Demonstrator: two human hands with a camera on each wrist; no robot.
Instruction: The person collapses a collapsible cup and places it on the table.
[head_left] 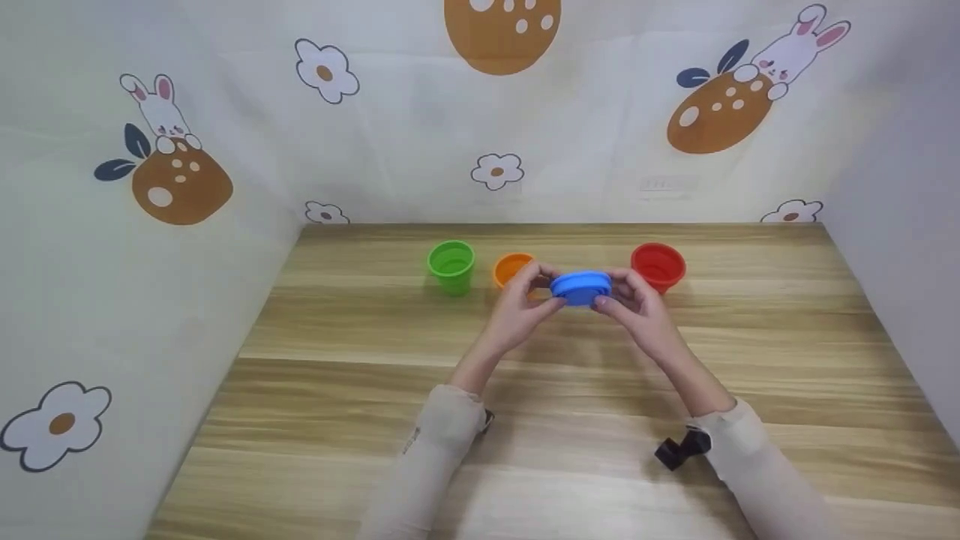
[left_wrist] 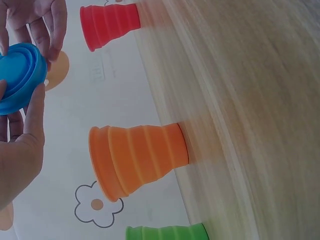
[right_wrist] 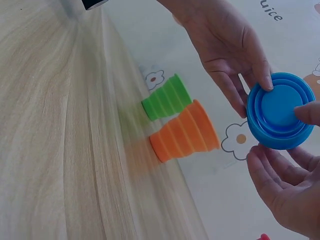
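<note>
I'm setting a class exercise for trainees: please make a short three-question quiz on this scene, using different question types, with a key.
1. Multiple choice: in the head view, which standing cup is farthest left? A) red B) orange C) green
2. True or false: only the right hand holds the flat blue cup.
3. Fill in the number: ___ cups stand upright on the table.

Key
1. C, the green cup.
2. False: the left hand and the right hand both grip the blue cup.
3. Three: the green cup, the orange cup and the red cup.
</note>
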